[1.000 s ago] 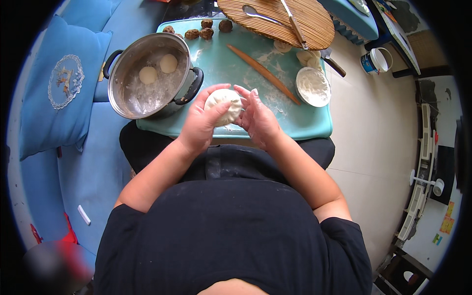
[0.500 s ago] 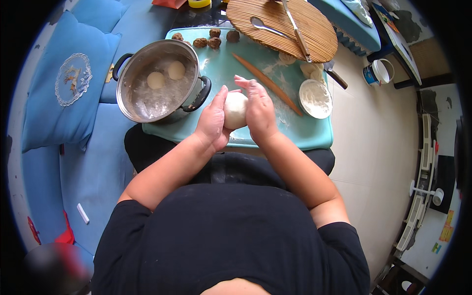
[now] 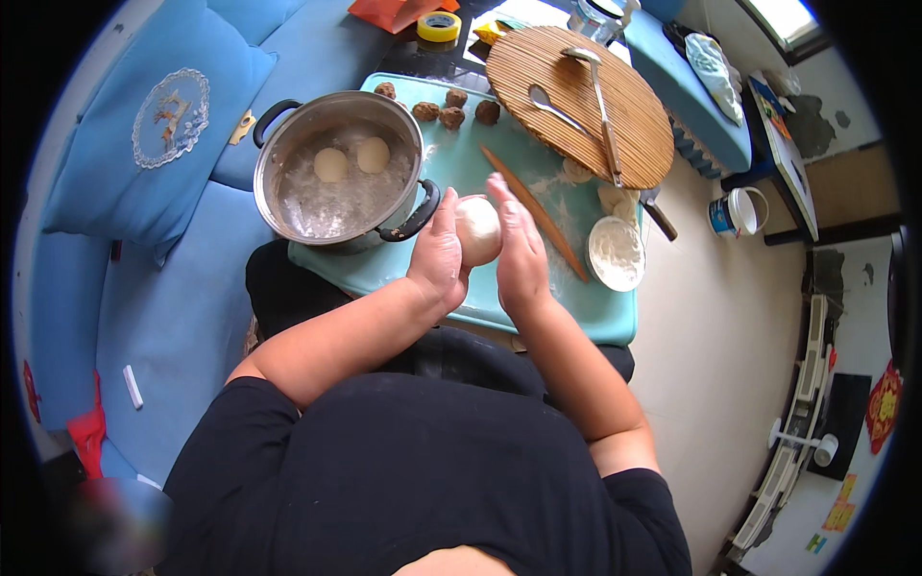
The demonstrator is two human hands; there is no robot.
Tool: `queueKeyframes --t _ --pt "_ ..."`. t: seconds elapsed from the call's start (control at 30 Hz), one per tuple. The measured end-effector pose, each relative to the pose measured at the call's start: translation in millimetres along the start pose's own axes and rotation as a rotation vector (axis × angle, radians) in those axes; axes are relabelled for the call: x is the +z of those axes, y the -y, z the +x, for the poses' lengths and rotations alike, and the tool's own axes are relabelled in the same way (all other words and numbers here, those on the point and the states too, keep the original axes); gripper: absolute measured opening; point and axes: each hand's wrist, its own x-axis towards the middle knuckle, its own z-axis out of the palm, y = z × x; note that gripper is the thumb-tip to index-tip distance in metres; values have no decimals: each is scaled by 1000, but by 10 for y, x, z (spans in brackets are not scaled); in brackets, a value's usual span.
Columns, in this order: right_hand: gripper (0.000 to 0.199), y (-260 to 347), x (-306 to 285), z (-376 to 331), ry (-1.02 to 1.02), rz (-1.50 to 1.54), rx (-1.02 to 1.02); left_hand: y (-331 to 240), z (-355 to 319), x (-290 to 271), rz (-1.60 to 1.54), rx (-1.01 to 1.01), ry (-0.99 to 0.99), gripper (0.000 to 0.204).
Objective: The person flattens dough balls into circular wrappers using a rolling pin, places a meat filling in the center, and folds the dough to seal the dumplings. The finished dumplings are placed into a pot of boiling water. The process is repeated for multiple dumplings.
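A smooth white dough ball (image 3: 478, 231) rests in my left hand (image 3: 438, 254), whose fingers curl round its left side and underside. My right hand (image 3: 521, 254) is upright along the ball's right side, fingers stretched out and dusted white; whether its palm touches the ball is hard to see. Left of my hands is a steel pot (image 3: 272, 182) with black handles, holding cloudy liquid and two pale round dough pieces (image 3: 331, 165). A tapered wooden rolling pin (image 3: 538, 215) lies slanted on the turquoise tabletop (image 3: 451, 154). Several brown filling balls (image 3: 451, 117) sit behind.
A white bowl of flour (image 3: 617, 253) stands at the tabletop's right edge, beside a pale dough lump (image 3: 619, 203) and a dark-handled tool (image 3: 659, 219). A round slatted mat (image 3: 519, 58) carries a ladle (image 3: 605, 115) and a spoon (image 3: 557, 108). A blue sofa (image 3: 182, 298) stands left.
The view has shifted, so the table sits lower and further right in it. My right hand has eased a little away from the dough ball; my left hand still cups it.
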Motion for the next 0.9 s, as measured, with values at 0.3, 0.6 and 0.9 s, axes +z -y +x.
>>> queueKeyframes --t 0.3,0.6,0.9 --pt "34 -87 67 19 -47 -95 4 -20 -15 -54 90 47 243 47" --pt "24 -63 221 -16 0 -885 -537 -35 -20 -54 -254 -157 118 34" --pt "33 45 39 66 -54 -62 -232 -209 -49 24 -232 -121 41 40"
